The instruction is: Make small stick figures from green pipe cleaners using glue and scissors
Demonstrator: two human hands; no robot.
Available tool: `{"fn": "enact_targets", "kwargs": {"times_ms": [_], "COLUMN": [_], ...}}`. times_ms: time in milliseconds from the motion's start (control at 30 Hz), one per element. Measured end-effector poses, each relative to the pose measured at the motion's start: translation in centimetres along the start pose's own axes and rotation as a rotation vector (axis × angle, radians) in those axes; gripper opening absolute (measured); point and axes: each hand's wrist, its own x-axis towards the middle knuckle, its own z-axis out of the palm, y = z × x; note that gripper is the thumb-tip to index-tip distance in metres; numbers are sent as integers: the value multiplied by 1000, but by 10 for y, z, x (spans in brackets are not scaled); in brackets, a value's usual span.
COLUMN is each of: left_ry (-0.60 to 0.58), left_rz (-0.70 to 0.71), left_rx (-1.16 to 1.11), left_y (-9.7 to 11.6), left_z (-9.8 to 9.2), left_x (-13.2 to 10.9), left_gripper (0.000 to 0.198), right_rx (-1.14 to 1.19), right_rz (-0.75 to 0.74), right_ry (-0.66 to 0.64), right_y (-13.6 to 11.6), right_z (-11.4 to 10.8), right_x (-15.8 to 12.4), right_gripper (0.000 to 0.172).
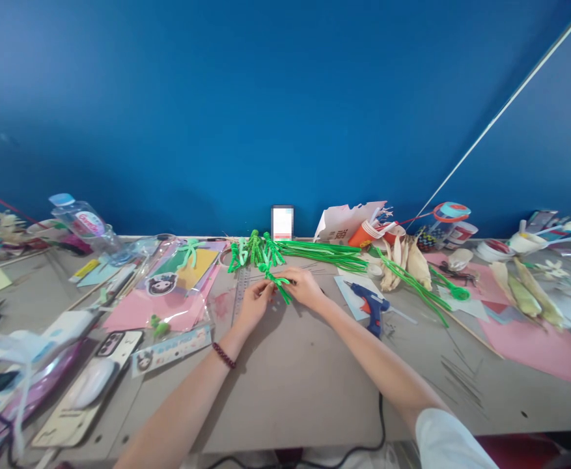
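Both my hands meet at the middle of the grey table (290, 378), pinching a green pipe cleaner piece (279, 285) twisted into a small looped shape. My left hand (254, 302), with a dark bead bracelet on its wrist, grips the near end. My right hand (303, 286) holds the other side, fingers closed on it. Just behind them lies a pile of finished green pipe cleaner shapes (254, 251) and a bundle of straight green pipe cleaners (327, 254). A metal ruler (239, 293) lies flat to the left of my left hand.
A blue glue gun (370, 307) lies right of my hands, its cord running to the front edge. Corn husks (407, 260), orange paper cups (370, 233), pink paper (534, 345) fill the right. Plastic bags, a phone (119, 345), a water bottle (83, 225) crowd the left.
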Motion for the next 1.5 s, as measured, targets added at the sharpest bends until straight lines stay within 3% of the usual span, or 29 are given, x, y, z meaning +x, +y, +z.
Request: {"fn": "enact_targets", "kwargs": {"times_ms": [200,433,633,833,1033,1233,1500], "left_ry": [60,33,31,-24,79,88,68], "left_rz": [48,75,66,-14,-192,-198,-93], "left_rx": [76,64,50,-77,-234,-401,-317], "left_y": [3,-1,2,11,6,5,-3], "left_z": [1,-1,1,7,9,10,7], "left_x": [-3,-2,-3,-6,-5,-5,-4], "left_gripper": [24,23,24,30,31,32,19], "right_rx": [347,625,694,805,893,1183,1305], "right_rz": [237,479,503,510,615,699,834], "right_ry": [129,142,157,262,382,315,183], "right_y": [1,4,1,-7,-14,-19,-15], "right_z": [15,29,26,29,33,33,28], "right_x": [-3,-4,-2,-3,-2,1,3], "right_gripper": [20,30,29,24,19,22,12]}}
